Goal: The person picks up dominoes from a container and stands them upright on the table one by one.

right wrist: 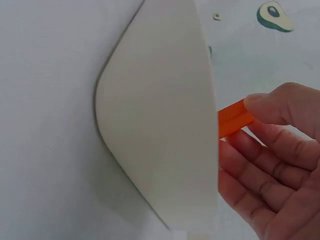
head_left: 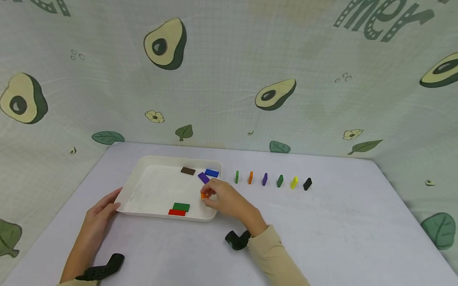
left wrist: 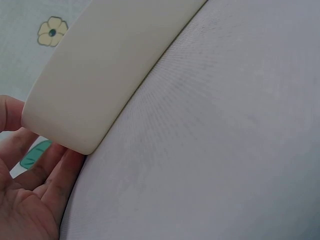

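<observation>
A white tray (head_left: 154,192) sits on the left half of the table. My left hand (head_left: 102,208) holds its left front corner; in the left wrist view the thumb is at the rim and the fingers (left wrist: 60,175) lie against the lower outer side. Over the tray's right side, my right hand (head_left: 223,197) pinches an orange domino (right wrist: 234,119) between thumb and fingers. The tray wall hides part of that domino in the right wrist view. Inside the tray lie a brown domino (head_left: 188,171), a blue one (head_left: 212,173), a purple one (head_left: 203,177), a green one (head_left: 181,207) and a red one (head_left: 177,212).
Right of the tray, several dominoes stand upright in a spaced row, from a light green domino (head_left: 237,177) to a black domino (head_left: 307,184) at the right end. The white table (head_left: 340,230) meets an avocado-print cloth (head_left: 222,59) at its back edge.
</observation>
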The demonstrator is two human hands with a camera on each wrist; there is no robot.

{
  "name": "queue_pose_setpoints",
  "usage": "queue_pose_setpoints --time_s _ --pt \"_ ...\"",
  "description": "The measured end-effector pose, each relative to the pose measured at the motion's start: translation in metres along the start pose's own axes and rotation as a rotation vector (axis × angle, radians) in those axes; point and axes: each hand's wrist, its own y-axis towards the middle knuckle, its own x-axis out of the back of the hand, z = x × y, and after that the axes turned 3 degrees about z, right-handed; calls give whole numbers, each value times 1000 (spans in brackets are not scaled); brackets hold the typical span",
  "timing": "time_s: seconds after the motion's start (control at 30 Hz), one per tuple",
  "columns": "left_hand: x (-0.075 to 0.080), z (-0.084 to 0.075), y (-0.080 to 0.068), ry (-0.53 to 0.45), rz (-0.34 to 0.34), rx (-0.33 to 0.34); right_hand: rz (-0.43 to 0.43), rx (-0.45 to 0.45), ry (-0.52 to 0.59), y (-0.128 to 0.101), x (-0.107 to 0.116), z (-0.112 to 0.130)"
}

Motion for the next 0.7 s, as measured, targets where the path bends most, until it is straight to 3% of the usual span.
queue_pose_setpoints --time_s 0.17,0.7 --pt "-1 0 -2 -33 18 -42 -45 10 60 -6 11 -1" --pt "0 0 -1 -25 7 -30 -203 -8 179 -25 48 -19"
